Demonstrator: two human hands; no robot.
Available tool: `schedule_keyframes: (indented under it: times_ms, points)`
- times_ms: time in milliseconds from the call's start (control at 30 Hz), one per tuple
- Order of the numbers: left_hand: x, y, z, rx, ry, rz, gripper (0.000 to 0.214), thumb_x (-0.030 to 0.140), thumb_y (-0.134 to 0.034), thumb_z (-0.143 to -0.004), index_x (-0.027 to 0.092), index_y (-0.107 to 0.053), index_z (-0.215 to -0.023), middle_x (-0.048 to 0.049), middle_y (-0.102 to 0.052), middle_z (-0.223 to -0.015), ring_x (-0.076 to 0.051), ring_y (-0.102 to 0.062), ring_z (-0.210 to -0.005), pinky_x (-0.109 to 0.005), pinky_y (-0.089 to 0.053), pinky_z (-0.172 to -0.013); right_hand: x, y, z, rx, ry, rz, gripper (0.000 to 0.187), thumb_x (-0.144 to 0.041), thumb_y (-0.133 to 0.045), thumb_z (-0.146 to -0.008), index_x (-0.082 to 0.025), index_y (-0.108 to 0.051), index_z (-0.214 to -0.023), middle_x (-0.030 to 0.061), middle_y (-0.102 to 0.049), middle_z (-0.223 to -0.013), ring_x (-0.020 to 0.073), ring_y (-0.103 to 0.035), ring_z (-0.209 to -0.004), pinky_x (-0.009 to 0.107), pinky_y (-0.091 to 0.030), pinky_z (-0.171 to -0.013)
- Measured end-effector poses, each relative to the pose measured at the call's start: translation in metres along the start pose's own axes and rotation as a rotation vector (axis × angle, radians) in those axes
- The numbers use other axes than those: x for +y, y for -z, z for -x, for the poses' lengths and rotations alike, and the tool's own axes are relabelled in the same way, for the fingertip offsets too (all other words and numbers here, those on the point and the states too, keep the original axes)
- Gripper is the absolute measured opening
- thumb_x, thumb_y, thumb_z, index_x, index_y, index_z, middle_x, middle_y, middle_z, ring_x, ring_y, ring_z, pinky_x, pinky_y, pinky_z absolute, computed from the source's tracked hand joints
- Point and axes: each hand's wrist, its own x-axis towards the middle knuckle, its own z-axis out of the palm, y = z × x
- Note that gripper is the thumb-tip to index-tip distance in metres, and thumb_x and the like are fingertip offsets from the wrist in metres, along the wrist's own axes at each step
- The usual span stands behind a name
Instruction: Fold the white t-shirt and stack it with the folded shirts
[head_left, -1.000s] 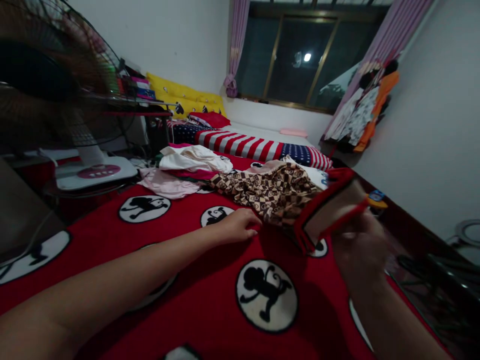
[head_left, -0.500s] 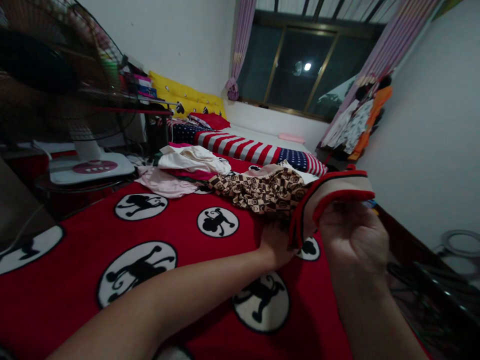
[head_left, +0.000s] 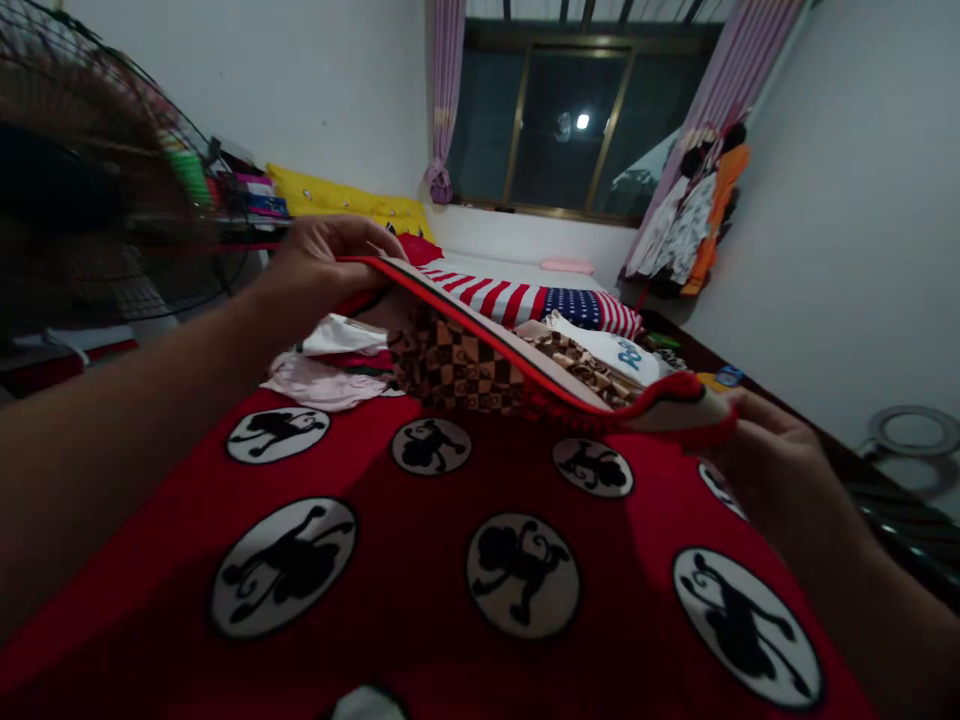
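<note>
A brown checked garment (head_left: 457, 365) with a red-trimmed band hangs stretched above the red bed cover (head_left: 420, 590) with black monkey circles. My left hand (head_left: 326, 262) pinches the band's left end, raised near the fan. My right hand (head_left: 757, 455) grips the band's right end, lower and nearer the bed's right edge. The band runs taut between the two hands. The cloth below it drapes down toward the cover.
A pile of white and pink clothes (head_left: 330, 365) lies behind the garment. A standing fan (head_left: 90, 220) fills the left. A stars-and-stripes blanket (head_left: 540, 300) and yellow pillow (head_left: 337, 198) lie farther back. Clothes hang on the right wall (head_left: 690, 225) below the window.
My left hand left the bed cover, took the band's left end and lifted it up and left. The garment, bunched on the bed before, is now spread out between both hands.
</note>
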Motion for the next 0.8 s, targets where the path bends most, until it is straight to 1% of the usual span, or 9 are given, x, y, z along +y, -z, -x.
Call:
schedule_keyframes:
  times_ms: [67,133,267,400,533,600,667,733,800]
  points:
    - [0.018,0.023,0.014,-0.292,0.058,-0.120,0.022,0.028,-0.061,-0.072,0.012,-0.065,-0.087,0.0071,-0.065,-0.076,-0.009,-0.060,-0.072,-0.021,-0.045,-0.069,0.003,0.000,0.018,-0.143,-0.027,0.150,0.016,-0.028,-0.074,-0.065,-0.022,-0.062,-0.074,-0.0011,-0.066,-0.071,0.0124,-0.059,-0.058,0.022,-0.048,-0.052]
    - [0.023,0.031,0.042,-0.711,0.185,-0.187,0.019,0.026,-0.061,-0.070,0.014,-0.067,-0.083,0.0067,-0.067,-0.071,-0.011,-0.061,-0.065,-0.017,-0.044,-0.058,0.008,0.003,0.035,-0.284,-0.074,0.310,0.021,-0.035,-0.073,-0.068,-0.021,-0.064,-0.081,0.0037,-0.068,-0.082,0.0171,-0.062,-0.070,0.025,-0.051,-0.060]
    - [0.004,0.014,0.109,-1.342,0.329,-0.266,0.032,0.008,-0.050,-0.062,0.018,-0.072,-0.082,0.0043,-0.069,-0.067,-0.010,-0.057,-0.055,-0.014,-0.038,-0.046,0.027,0.017,0.062,-0.560,-0.222,0.526,0.026,-0.032,-0.063,-0.073,-0.019,-0.067,-0.096,0.0063,-0.068,-0.091,0.0218,-0.064,-0.084,0.031,-0.053,-0.072]
    - [-0.010,-0.008,0.149,-1.568,0.304,-0.297,0.033,0.007,-0.059,-0.060,0.022,-0.077,-0.084,0.0005,-0.072,-0.071,-0.012,-0.059,-0.056,-0.016,-0.040,-0.047,0.041,0.037,0.078,-0.713,-0.437,0.688,0.022,-0.018,-0.052,-0.069,-0.017,-0.069,-0.083,0.0015,-0.064,-0.070,0.0114,-0.057,-0.057,0.019,-0.045,-0.050]
    - [0.004,-0.018,0.143,-1.815,0.435,-0.266,0.018,0.024,-0.073,-0.066,0.024,-0.078,-0.083,-0.0009,-0.071,-0.064,-0.014,-0.059,-0.055,-0.018,-0.041,-0.046,0.034,0.054,0.076,-0.891,-0.704,0.713,0.026,-0.020,-0.054,-0.071,-0.017,-0.072,-0.091,0.0012,-0.067,-0.073,0.0070,-0.053,-0.048,0.016,-0.040,-0.044]
    - [0.011,-0.025,0.129,-1.855,0.460,-0.228,0.021,0.034,-0.075,-0.067,0.024,-0.077,-0.085,-0.0015,-0.071,-0.067,-0.015,-0.060,-0.058,-0.019,-0.043,-0.048,0.031,0.057,0.063,-0.915,-0.704,0.668,0.027,-0.032,-0.060,-0.074,-0.017,-0.071,-0.094,0.0041,-0.069,-0.082,0.0094,-0.058,-0.052,0.019,-0.044,-0.048]
    - [0.011,-0.037,0.114,-1.761,0.380,-0.174,0.029,0.040,-0.072,-0.072,0.023,-0.075,-0.095,-0.0022,-0.073,-0.077,-0.017,-0.063,-0.066,-0.021,-0.046,-0.055,0.035,0.055,0.046,-0.732,-0.564,0.697,0.037,-0.047,-0.061,-0.074,-0.016,-0.069,-0.093,0.0058,-0.070,-0.083,0.0124,-0.060,-0.054,0.023,-0.047,-0.050]
    - [0.001,-0.054,0.102,-1.530,0.263,-0.179,0.033,0.042,-0.062,-0.081,0.022,-0.071,-0.106,-0.0029,-0.073,-0.092,-0.018,-0.066,-0.080,-0.023,-0.049,-0.067,0.047,0.048,0.029,-0.439,-0.344,0.846,0.044,-0.054,-0.060,-0.072,-0.017,-0.067,-0.095,0.0064,-0.069,-0.082,0.0160,-0.062,-0.059,0.025,-0.047,-0.053]
    - [-0.020,-0.074,0.096,-1.251,0.142,-0.289,0.038,0.041,-0.052,-0.088,0.021,-0.065,-0.117,-0.0057,-0.069,-0.110,-0.021,-0.064,-0.097,-0.028,-0.049,-0.084,0.065,0.038,0.018,-0.251,-0.172,1.027,0.051,-0.053,-0.061,-0.069,-0.018,-0.063,-0.106,0.0066,-0.070,-0.081,0.0196,-0.064,-0.063,0.027,-0.047,-0.054]
